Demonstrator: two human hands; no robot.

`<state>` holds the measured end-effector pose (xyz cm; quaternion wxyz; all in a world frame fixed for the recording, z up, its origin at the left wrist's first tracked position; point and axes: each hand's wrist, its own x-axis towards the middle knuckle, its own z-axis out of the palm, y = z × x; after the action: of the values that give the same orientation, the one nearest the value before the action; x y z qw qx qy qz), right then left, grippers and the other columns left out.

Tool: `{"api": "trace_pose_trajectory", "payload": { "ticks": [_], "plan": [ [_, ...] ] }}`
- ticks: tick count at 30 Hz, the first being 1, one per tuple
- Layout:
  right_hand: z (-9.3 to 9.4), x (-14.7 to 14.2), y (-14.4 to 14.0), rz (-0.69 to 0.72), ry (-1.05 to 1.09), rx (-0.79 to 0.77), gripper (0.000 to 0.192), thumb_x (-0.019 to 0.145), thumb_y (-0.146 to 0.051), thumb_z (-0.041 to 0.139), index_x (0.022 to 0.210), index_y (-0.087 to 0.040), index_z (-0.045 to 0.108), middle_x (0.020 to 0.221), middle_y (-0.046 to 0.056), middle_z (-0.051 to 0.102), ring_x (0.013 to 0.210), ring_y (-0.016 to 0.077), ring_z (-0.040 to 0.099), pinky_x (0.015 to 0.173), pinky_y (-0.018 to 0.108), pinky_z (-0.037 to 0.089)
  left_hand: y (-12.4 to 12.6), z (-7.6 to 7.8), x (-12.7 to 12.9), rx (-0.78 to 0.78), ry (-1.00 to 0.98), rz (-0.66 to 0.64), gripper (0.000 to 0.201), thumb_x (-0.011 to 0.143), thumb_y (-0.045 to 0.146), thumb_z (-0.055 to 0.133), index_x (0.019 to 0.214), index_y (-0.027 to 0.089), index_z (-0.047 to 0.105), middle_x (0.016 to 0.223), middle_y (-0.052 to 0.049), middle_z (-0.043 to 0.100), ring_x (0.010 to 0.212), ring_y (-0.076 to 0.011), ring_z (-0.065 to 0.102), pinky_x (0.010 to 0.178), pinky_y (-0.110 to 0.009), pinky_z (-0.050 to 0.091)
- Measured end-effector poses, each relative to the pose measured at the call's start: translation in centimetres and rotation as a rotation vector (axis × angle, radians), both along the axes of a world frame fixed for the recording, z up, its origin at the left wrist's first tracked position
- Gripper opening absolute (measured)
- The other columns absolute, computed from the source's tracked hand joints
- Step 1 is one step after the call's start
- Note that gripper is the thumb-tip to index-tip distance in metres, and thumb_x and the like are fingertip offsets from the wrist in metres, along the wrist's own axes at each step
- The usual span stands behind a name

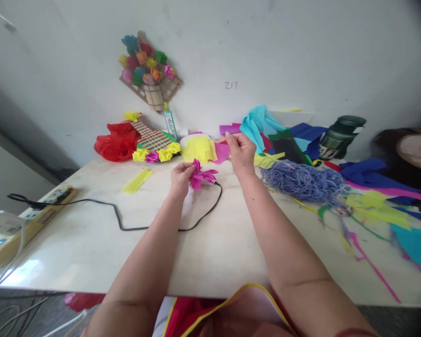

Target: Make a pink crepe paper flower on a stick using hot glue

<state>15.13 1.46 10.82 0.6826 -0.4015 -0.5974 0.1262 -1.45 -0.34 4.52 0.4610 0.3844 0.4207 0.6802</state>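
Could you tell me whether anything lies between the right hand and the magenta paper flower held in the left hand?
Nothing visible does. The left hand holds the magenta paper flower, and only bare table separates it from the right hand.

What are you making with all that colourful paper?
A person sits at a white table doing paper craft. The left hand holds a folded pink paper flower, pinched in its fingers. The right hand reaches toward the pile of paper sheets near the wall. A heap of purple string lies to the right, a black cable crosses the table, and finished flowers decorate a small guitar.
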Motion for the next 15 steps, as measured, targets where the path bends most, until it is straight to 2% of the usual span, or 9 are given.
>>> {"api": "trace_pose_trajectory", "payload": {
  "ticks": [3,7,11,15],
  "plan": [
    [-0.6,0.6,0.7,-0.054,0.039,-0.014,0.035,0.083,-0.046,0.043,0.062,-0.019,0.049,0.058,-0.002,0.044,0.060,0.0100,0.041,0.059,0.023,0.036,0.0,-0.1,0.0,-0.004,-0.002,0.004,0.026,0.047,0.025,0.075,0.065,0.013,0.061,0.060,-0.003,0.065,0.055,-0.0144,0.060,0.051,-0.024,0.043],
    [-3.3,1.5,2.6,-0.030,0.055,-0.168,0.032,0.079,-0.044,0.049,0.059,-0.019,0.047,0.055,-0.004,0.042,0.056,0.0096,0.038,0.056,0.024,0.033,0.3,-0.3,-0.1,-0.004,0.002,0.015,0.026,0.046,0.025,0.075,0.065,0.013,0.061,0.057,-0.002,0.064,0.051,-0.0130,0.057,0.049,-0.023,0.041],
    [-5.8,1.8,3.7,0.066,-0.078,-0.424,0.032,0.077,-0.042,0.051,0.055,-0.019,0.047,0.050,-0.004,0.040,0.053,0.0105,0.039,0.054,0.024,0.031,0.4,-0.4,-0.2,-0.005,0.008,0.011,0.027,0.046,0.026,0.075,0.065,0.014,0.060,0.058,-0.002,0.063,0.053,-0.0143,0.059,0.050,-0.024,0.042],
    [-5.9,1.4,3.4,0.137,-0.285,-0.550,0.039,0.081,-0.047,0.045,0.058,-0.017,0.054,0.052,-0.002,0.047,0.053,0.0117,0.042,0.054,0.025,0.030,0.5,-0.4,-0.2,-0.002,0.024,0.011,0.028,0.046,0.027,0.076,0.064,0.014,0.060,0.058,-0.002,0.064,0.054,-0.0149,0.060,0.051,-0.024,0.042]
  ]
}}
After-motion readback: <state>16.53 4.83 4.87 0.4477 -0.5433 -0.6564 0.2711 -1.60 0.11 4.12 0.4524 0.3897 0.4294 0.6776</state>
